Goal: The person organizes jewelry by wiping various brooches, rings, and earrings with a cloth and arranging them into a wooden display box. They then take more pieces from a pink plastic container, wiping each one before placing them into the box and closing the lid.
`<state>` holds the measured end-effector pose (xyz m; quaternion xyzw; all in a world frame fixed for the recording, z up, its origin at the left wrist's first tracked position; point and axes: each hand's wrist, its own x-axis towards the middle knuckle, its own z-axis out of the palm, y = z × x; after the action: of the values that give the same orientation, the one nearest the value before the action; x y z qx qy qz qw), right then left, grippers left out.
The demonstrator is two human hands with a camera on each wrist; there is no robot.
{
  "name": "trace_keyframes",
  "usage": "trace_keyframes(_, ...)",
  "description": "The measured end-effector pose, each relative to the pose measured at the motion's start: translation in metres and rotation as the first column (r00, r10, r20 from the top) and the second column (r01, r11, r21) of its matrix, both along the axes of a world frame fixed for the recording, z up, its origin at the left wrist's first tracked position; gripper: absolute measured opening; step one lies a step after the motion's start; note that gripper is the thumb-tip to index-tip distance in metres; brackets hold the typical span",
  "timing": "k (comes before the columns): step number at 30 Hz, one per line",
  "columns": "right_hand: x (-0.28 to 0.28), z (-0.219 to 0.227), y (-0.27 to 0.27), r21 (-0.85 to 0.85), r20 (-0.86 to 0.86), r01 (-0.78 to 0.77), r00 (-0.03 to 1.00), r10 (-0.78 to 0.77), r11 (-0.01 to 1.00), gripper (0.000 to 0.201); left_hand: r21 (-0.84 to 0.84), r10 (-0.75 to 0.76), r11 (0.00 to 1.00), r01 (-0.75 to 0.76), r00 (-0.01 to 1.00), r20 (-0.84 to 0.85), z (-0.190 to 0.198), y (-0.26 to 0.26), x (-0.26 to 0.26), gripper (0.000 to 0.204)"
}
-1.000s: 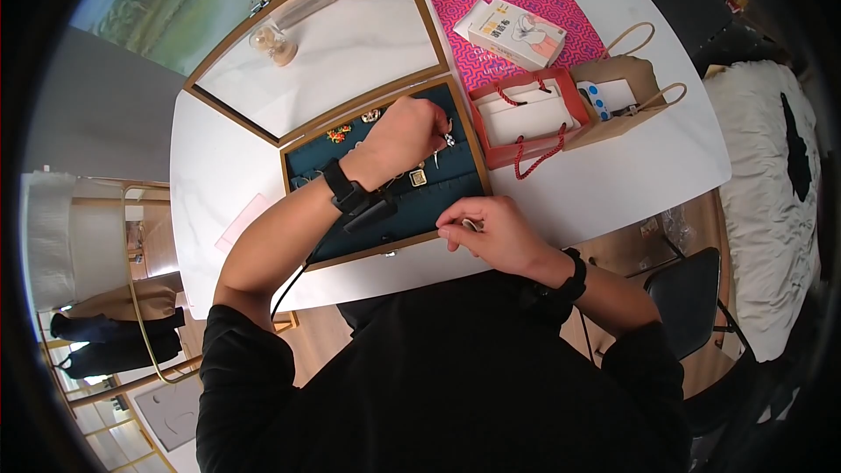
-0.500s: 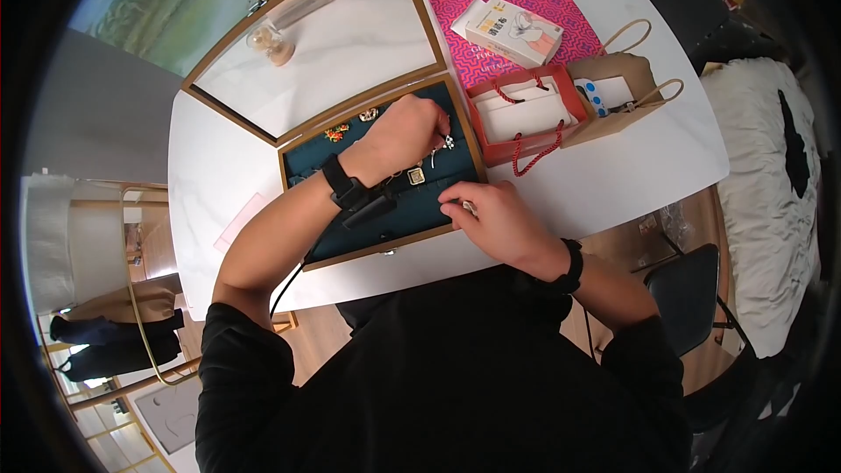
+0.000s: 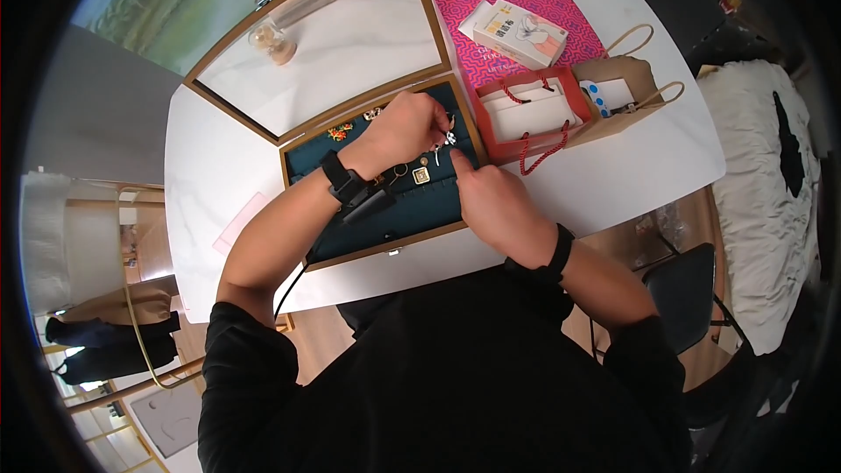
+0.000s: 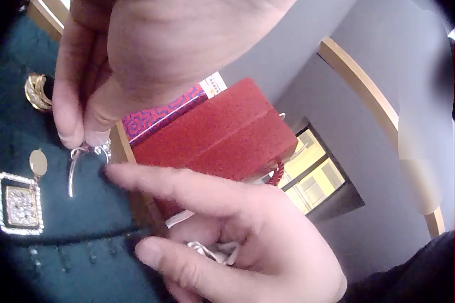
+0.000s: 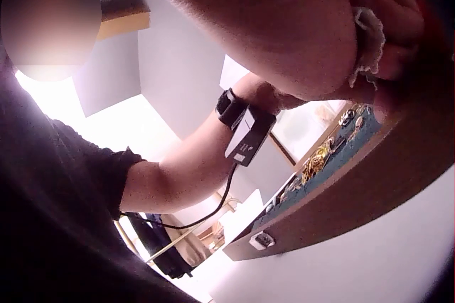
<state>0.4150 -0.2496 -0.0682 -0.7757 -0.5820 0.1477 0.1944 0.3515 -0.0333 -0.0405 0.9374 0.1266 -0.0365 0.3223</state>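
My left hand (image 3: 401,133) reaches over the right part of a wooden jewellery box (image 3: 420,241) lined in dark green. In the left wrist view its thumb and fingertip pinch a small silver piece of jewellery (image 4: 73,171) with a thin dangling strip, close over the lining. My right hand (image 3: 505,213) comes in from the right, index finger stretched out, its tip right beside the silver piece. Its other fingers curl round a crumpled whitish piece (image 4: 213,252), largely hidden in the palm. A square gold-framed jewel (image 3: 421,176) lies nearby in the box.
The box's glass lid (image 3: 324,44) stands raised behind it. More jewellery, including a red and gold piece (image 3: 340,132), lies in the back rows. Right of the box are a red gift bag (image 3: 512,151), a brown paper bag (image 3: 613,123) and a white carton (image 3: 523,32).
The right hand has moved up and forward over the box, and its index finger now stretches to the silver piece. The left hand stays in nearly the same place.
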Motion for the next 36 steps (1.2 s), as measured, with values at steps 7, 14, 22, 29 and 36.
trace_keyframes(7,-0.001,-0.001,0.010,-0.022,0.041,0.045,0.998,-0.044,0.999,0.062,0.009,0.016,1.000,-0.015,1.000,-0.022,-0.002,0.001,0.002,0.016)
trace_keyframes(14,0.000,-0.001,0.019,-0.064,0.089,0.047,0.995,-0.041,0.997,0.068,0.083,0.004,0.997,-0.006,0.999,0.032,0.000,-0.002,-0.001,0.014)
trace_keyframes(22,0.000,0.002,0.021,-0.078,0.105,0.029,0.994,-0.021,0.997,0.067,0.158,-0.008,0.987,0.001,0.999,0.039,0.000,-0.001,-0.001,0.016)
trace_keyframes(29,0.002,0.001,0.019,-0.066,0.074,0.019,0.997,-0.014,0.998,0.068,0.089,0.011,0.996,-0.011,1.000,0.002,0.002,-0.003,0.001,0.015)
trace_keyframes(36,0.002,-0.002,0.015,-0.065,0.104,0.020,0.995,-0.013,0.998,0.069,-0.046,0.082,0.995,-0.087,0.993,-0.086,0.002,-0.005,0.005,0.015)
